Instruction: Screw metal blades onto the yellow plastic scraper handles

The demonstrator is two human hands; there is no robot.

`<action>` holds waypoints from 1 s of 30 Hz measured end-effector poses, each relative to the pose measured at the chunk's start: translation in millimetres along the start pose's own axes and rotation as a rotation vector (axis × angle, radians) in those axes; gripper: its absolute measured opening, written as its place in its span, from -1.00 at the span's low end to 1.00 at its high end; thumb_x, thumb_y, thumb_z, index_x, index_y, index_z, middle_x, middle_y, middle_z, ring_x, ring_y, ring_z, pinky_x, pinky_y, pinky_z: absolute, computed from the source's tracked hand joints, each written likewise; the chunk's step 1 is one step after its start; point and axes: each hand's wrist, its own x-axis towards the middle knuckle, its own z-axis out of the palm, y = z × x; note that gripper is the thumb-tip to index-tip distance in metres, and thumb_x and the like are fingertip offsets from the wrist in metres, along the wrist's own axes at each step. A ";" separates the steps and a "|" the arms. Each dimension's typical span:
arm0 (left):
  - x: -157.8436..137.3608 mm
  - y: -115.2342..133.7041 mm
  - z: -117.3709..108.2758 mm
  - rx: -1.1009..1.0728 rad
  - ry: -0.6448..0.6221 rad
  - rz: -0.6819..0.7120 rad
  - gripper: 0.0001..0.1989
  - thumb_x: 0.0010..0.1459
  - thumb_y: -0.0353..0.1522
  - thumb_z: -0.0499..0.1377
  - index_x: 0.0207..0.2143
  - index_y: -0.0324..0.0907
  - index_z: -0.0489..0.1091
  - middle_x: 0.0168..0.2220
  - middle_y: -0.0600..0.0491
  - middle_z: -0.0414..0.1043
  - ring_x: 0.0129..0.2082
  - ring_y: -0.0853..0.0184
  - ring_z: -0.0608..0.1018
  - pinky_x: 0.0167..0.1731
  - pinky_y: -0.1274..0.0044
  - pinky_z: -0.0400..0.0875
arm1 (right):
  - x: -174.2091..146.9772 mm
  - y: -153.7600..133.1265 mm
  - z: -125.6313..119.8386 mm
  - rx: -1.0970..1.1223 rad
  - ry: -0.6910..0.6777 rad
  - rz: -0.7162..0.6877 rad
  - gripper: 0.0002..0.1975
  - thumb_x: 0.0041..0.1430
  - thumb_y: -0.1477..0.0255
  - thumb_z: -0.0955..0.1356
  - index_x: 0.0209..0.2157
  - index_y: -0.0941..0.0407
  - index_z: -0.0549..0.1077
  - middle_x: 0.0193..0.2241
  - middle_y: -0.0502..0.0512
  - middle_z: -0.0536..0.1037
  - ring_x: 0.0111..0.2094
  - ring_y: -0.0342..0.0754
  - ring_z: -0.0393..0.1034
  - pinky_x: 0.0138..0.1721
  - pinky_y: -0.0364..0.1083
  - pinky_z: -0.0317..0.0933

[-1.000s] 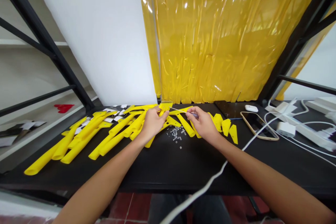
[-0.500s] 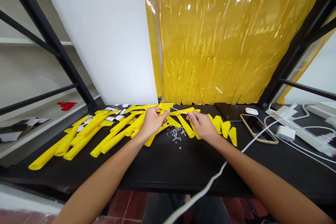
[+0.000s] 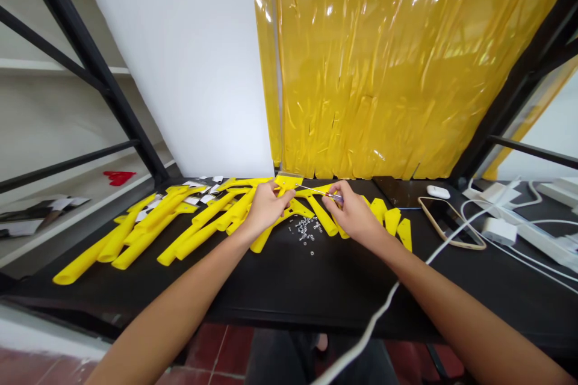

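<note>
My left hand (image 3: 266, 207) is closed around a yellow scraper (image 3: 289, 181), whose wide head with a blade edge points away from me. In my right hand (image 3: 352, 210) is a screwdriver (image 3: 336, 197), pinched by its handle. Its thin shaft reaches left, and its tip meets a screw on the scraper's head. Just below, between my hands, lies a scatter of small screws and nuts (image 3: 306, 230). Several yellow tube-like handles (image 3: 198, 240) are piled to the left of and under my left hand. Small flat yellow plates (image 3: 392, 219) lie right of my right hand.
A phone (image 3: 451, 225), a white earbud case (image 3: 438, 192) and a white charger (image 3: 499, 230) with cables are at the right. One white cable (image 3: 379, 313) crosses in front of my right forearm. Black rack posts (image 3: 121, 102) and a yellow plastic curtain (image 3: 383, 72) bound the black table (image 3: 316, 289).
My right fingers have loosened and shifted on the screwdriver, so more of its handle shows. The left hand still holds the scraper in place. The whole view has shifted slightly.
</note>
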 end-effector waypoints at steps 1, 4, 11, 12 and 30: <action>0.0 0.3 -0.1 -0.004 0.001 -0.005 -0.74 0.08 -0.30 0.31 -0.52 -0.17 0.29 -0.64 0.10 0.43 -0.74 0.40 0.43 -0.67 0.57 0.24 | 0.0 0.0 -0.3 -0.002 0.005 -0.015 -0.76 0.35 0.18 0.28 -0.14 0.04 0.39 -0.35 0.08 0.64 -0.35 0.07 0.53 -0.36 -0.07 0.20; -0.7 1.2 -0.3 -0.019 0.001 -0.009 -0.72 0.07 -0.31 0.33 -0.53 -0.16 0.27 -0.64 0.10 0.43 -0.74 0.40 0.43 -0.67 0.57 0.24 | 0.1 -0.6 -1.2 -0.061 -0.001 -0.037 -0.69 0.43 0.23 0.17 -0.29 0.04 0.43 -0.31 0.12 0.66 -0.29 0.09 0.55 -0.29 -0.04 0.21; 0.7 -3.5 1.9 -0.059 -0.031 0.050 -0.80 0.09 -0.32 0.32 -0.47 -0.19 0.37 -0.64 0.13 0.42 -0.74 0.42 0.40 -0.68 0.58 0.24 | -0.7 -1.9 -1.9 -0.020 -0.008 -0.038 -0.76 0.34 0.17 0.29 -0.16 0.04 0.41 -0.32 0.08 0.64 -0.33 0.07 0.53 -0.32 -0.06 0.23; 1.1 -4.1 2.1 -0.060 -0.040 0.059 -0.82 0.09 -0.32 0.32 -0.46 -0.19 0.38 -0.64 0.13 0.42 -0.74 0.42 0.40 -0.68 0.58 0.24 | -0.7 -1.7 -1.9 -0.040 -0.011 -0.048 -0.77 0.36 0.19 0.26 -0.20 0.04 0.42 -0.33 0.09 0.64 -0.32 0.07 0.53 -0.31 -0.06 0.23; 0.1 -0.3 0.6 -0.115 -0.097 0.042 -0.78 0.14 -0.29 0.27 -0.48 -0.18 0.33 -0.64 0.12 0.39 -0.75 0.43 0.40 -0.65 0.57 0.27 | 0.7 -1.7 -3.4 -0.057 -0.001 -0.042 -0.76 0.38 0.17 0.24 -0.15 0.03 0.39 -0.35 0.07 0.63 -0.39 0.06 0.51 -0.38 -0.07 0.20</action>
